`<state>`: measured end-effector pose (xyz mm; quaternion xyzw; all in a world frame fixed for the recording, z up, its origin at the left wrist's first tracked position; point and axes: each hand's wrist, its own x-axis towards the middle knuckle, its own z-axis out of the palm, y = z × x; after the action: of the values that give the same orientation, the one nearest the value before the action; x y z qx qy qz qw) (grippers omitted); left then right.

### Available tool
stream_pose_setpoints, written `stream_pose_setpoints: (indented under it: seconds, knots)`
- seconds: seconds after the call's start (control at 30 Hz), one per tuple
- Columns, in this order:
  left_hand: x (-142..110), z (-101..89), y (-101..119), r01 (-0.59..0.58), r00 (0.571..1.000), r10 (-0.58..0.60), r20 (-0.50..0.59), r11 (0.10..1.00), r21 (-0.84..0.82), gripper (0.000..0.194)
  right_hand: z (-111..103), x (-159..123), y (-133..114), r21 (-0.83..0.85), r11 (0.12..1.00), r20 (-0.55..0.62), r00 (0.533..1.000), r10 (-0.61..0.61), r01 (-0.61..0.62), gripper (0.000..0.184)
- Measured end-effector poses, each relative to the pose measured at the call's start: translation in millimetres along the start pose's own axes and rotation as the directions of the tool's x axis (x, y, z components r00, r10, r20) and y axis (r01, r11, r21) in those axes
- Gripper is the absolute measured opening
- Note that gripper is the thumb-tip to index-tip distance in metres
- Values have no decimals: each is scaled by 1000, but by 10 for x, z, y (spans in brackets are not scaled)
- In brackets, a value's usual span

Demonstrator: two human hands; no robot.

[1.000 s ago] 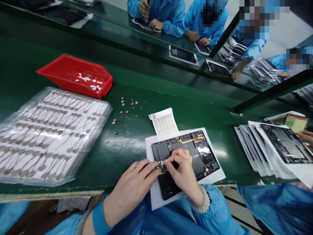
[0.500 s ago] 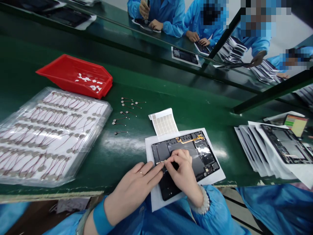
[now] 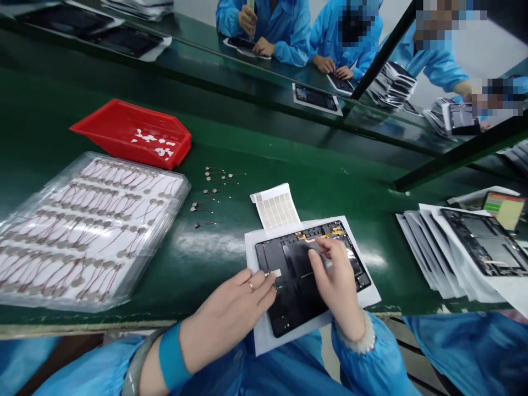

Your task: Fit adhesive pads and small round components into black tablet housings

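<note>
A black opened tablet chassis (image 3: 297,275) lies on a white sheet (image 3: 258,245) at the near edge of the green bench. My left hand (image 3: 233,313) rests on the chassis's left edge, fingers stretched out, fingertips by a small pale patch (image 3: 275,273). My right hand (image 3: 336,280) hovers over the middle of the chassis with fingers loosely curled, thumb and forefinger close together near the orange flex cable (image 3: 319,236); whether it holds anything I cannot make out. A sheet of small adhesive squares (image 3: 277,206) lies just beyond the chassis.
A clear tray of coin-shaped parts with red wires (image 3: 86,231) lies at left, a red bin (image 3: 132,132) behind it. Several loose wired parts (image 3: 212,190) lie between. A stack of chassis on sheets (image 3: 466,247) sits at right. People in blue coats work across the line.
My right hand has lifted off the pale patch at the chassis's left edge and moved right and away toward the middle. The left hand stays put.
</note>
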<state>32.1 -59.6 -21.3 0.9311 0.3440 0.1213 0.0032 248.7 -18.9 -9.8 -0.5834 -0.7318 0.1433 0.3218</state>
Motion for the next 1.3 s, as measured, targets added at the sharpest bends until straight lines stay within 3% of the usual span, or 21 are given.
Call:
stream_pose_setpoints:
  seconds: [0.13, 0.27, 0.43, 0.63, 0.9, 1.17, 1.3]
  knots:
    - [186, -129, -218, -57, 992, 72, 99, 988, -147, 11, 12, -18, 156, 79, 997, 52, 998, -25, 21, 16]
    - [334, -189, -365, -75, 980, 132, 151, 939, -334, 18, 100, -66, 181, 85, 996, 68, 998, -13, 7, 16]
    - [347, -137, -429, 10, 976, 97, 196, 875, -483, 24, 102, -62, 181, 67, 998, 114, 993, -21, 14, 17]
    - [324, -104, -478, 33, 974, 84, 213, 869, -494, 15, 94, -52, 176, 34, 999, 127, 991, -38, 34, 15]
    - [271, -110, -433, -24, 986, 96, 135, 889, -457, 7, 88, -47, 169, -1, 1000, 161, 987, -27, 28, 14]
    - [373, -129, -471, 52, 970, 78, 229, 858, -512, 17, 80, -39, 148, -11, 1000, 170, 985, -24, 26, 14]
    - [362, -122, -491, 58, 976, 64, 206, 841, -538, 18, 90, -51, 175, -8, 1000, 176, 984, -25, 27, 13]
